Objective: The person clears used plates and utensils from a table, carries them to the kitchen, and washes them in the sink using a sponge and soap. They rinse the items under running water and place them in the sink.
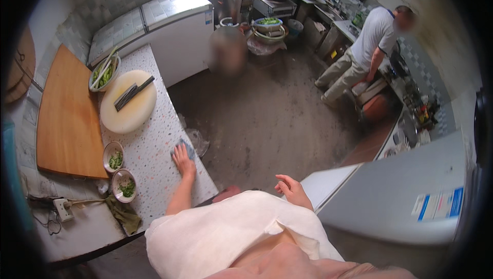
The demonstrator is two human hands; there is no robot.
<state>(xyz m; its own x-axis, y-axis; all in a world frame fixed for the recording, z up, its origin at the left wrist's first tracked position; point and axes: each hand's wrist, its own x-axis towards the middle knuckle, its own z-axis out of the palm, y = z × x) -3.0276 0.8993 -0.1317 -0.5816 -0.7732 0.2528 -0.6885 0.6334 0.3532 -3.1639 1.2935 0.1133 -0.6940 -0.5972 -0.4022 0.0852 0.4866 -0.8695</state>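
My left hand (183, 160) lies palm down on a blue-grey cloth (186, 147), pressing it to the speckled countertop (154, 155) near its floor-side edge. My right hand (293, 193) hangs in front of my body, beside the white refrigerator, fingers loosely bent and holding nothing. Farther along the counter, a cleaver (126, 97) rests on a round white cutting board (119, 122). Two bowls, one (112, 147) behind the other (133, 198), contain chopped greens. A basin (93, 83) of green vegetables stands beyond the board.
A wooden board (69, 117) leans against the tiled wall. A power strip (63, 209) and dark green cloth (124, 213) lie nearby. The refrigerator (389, 198) stands to my right. A person (369, 40) bends at the far-right counter. A chest freezer (181, 44) stands ahead; plastic bags (198, 142) lie below the counter.
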